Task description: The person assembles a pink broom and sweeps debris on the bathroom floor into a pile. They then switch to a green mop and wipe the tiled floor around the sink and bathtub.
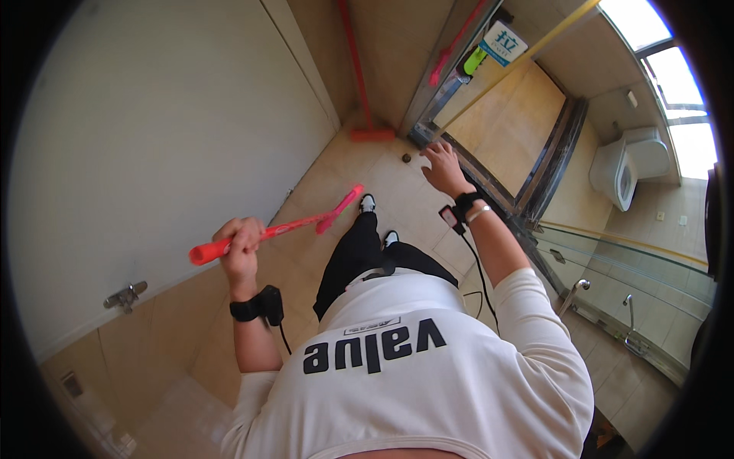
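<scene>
My left hand (239, 244) is closed around the red handle of a long-handled cleaning tool (287, 225). Its pink head points away from me, above the floor near my shoes; motion blur hides the details of that end. My right hand (444, 166) is empty, fingers apart and bent, beside the dark sill of a glass doorway. Just beyond its fingertips a small round brown doorstop or knob (406, 158) sits on the floor. A red broom or floor squeegee (373, 135) leans upright in the corner ahead.
A white door (172, 115) with a metal lever handle (125, 295) fills my left. Through the glass at right are a toilet (625, 166) and a metal tap (631, 321). A sign with writing (503, 43) hangs on the glass. A black cable (481, 264) runs from my right wrist.
</scene>
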